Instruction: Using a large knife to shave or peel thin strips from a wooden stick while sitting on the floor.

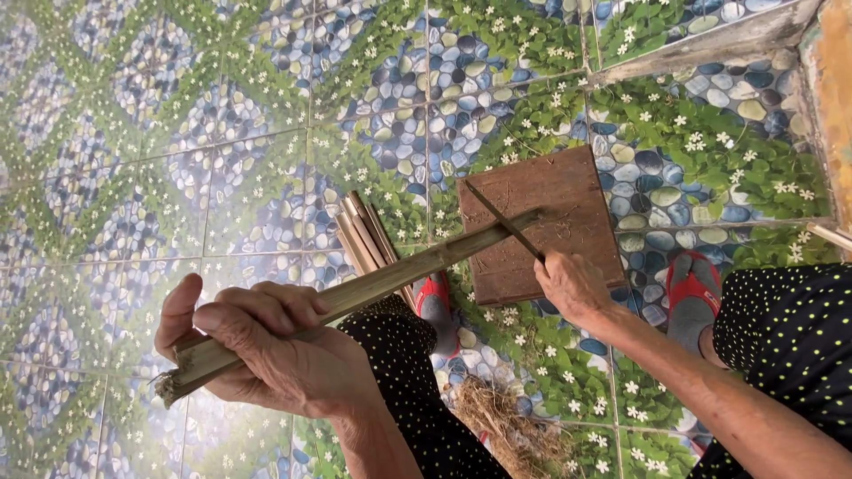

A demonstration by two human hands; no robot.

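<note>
My left hand [266, 350] is closed around the near end of a long greenish bamboo piece [399, 270], which slants up to the right. The far end of the bamboo rests on a brown wooden board [568, 191] lying on the floor. My right hand [572, 284] grips the handle of a thin dark knife [501, 220]. The knife's blade lies across the tip of the bamboo, over the board.
Several cut bamboo strips [362, 232] lie bundled on the pebble-and-flower patterned tile floor [177, 160], left of the board. A heap of dry fibre shavings [506, 426] sits near my feet in red sandals [694, 286]. A concrete wall edge [710, 44] runs along the top right.
</note>
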